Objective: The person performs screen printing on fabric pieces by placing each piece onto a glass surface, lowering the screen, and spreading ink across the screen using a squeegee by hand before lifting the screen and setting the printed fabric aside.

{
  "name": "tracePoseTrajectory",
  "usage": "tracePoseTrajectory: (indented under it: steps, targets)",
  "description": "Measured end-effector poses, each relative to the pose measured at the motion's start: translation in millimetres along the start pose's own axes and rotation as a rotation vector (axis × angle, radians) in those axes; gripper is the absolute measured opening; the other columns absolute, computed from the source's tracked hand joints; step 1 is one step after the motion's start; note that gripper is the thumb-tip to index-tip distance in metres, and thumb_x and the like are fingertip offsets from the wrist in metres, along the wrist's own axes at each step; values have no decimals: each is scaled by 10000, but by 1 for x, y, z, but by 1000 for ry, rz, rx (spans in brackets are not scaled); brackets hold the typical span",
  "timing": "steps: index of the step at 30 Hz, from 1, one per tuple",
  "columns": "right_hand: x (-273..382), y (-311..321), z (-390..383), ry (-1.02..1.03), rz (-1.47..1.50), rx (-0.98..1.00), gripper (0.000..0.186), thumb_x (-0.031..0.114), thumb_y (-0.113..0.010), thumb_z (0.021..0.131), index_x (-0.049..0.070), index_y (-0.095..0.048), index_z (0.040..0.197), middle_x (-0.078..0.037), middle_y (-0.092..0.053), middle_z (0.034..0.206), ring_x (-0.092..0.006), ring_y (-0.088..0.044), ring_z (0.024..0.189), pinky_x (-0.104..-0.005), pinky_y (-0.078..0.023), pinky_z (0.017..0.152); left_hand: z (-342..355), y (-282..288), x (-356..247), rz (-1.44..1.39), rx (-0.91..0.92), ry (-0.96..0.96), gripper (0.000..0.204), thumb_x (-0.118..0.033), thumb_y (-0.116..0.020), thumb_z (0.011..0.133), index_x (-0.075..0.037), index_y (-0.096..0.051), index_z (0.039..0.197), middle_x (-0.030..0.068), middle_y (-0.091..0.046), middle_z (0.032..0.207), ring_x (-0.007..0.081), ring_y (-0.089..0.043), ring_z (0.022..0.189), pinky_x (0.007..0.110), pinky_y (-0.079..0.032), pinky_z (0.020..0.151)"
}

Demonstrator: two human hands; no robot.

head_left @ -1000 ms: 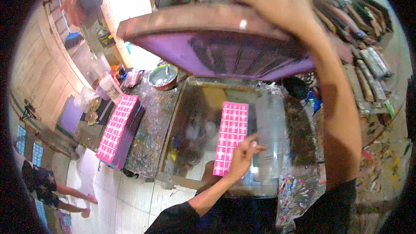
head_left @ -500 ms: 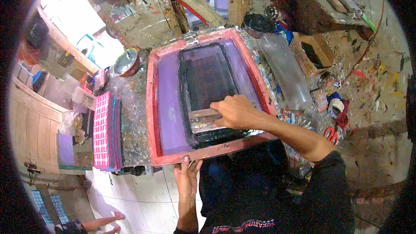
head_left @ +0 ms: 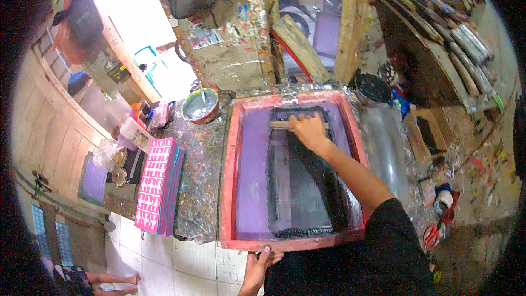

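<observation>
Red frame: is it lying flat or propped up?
Lying flat: the red frame sits level over the bench, purple mesh facing up.

The right arm [head_left: 359, 178] was stretched forward and inward, the right hand [head_left: 309, 133] gripping with bent fingers [head_left: 296, 123]; the left hand [head_left: 259, 267] was low, thumb [head_left: 266, 250] upward.

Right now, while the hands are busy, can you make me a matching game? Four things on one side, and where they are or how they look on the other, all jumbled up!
Things:
1. Right hand
2. Scissors
3. Left hand
4. Stack

Clues:
A. Red handles
B. Pink-and-white top
C. Gripping the squeegee
D. At the frame's near edge

Right pairs: 1-C, 2-A, 3-D, 4-B
</observation>
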State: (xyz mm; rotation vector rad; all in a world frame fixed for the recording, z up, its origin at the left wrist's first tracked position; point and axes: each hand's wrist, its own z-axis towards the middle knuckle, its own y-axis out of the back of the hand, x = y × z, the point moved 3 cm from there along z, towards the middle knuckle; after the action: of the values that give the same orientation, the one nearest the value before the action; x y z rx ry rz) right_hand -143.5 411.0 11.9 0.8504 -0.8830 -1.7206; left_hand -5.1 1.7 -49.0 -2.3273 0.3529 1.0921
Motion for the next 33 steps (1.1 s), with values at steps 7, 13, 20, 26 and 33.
tracePoseTrajectory:
  steps: [7,13,20,26,33]
  targets:
    - [-4,17,8,203,171,349,370,408,-665,893,82,-582,1048,-148,-693,850,-364,-698,805,-509,-530,664,5,12,17,238,-3,-2,471,-387,-574,1012,5,-564,1273,179,-707,1020,303,-708,932,412,-610,786]
    - [-62,-22,93,155,68,199,487,472,-699,857,42,-585,1057,-192,-677,728,-407,-690,733,-527,-530,642,19,19,19,289,-41,-10,462,-380,-579,1011,7,-569,1262,180,-707,1015,306,-708,931,416,-610,791]
    - [-42,-9,33,47,124,212,526,561,-671,850,53,-566,933,-165,-673,718,-367,-680,654,-487,-519,562,10,35,34,319,-105,35,450,-371,-584,1010,9,-575,1250,182,-707,1010,308,-708,930,420,-611,796]
    - [53,97,-103,50,176,330,392,464,-709,826,106,-563,894,-108,-673,774,-315,-683,618,-452,-533,533,7,56,76,302,-99,-53,441,-364,-588,1008,11,-580,1240,183,-707,1006,311,-708,930,423,-612,800]
    - [110,163,-223,-38,421,365,345,431,-711,792,119,-587,870,-59,-636,797,-266,-680,711,-441,-538,660,6,21,20,-81,319,-103,562,-487,-555,997,36,-609,1196,200,-702,1041,310,-701,961,423,-577,891]
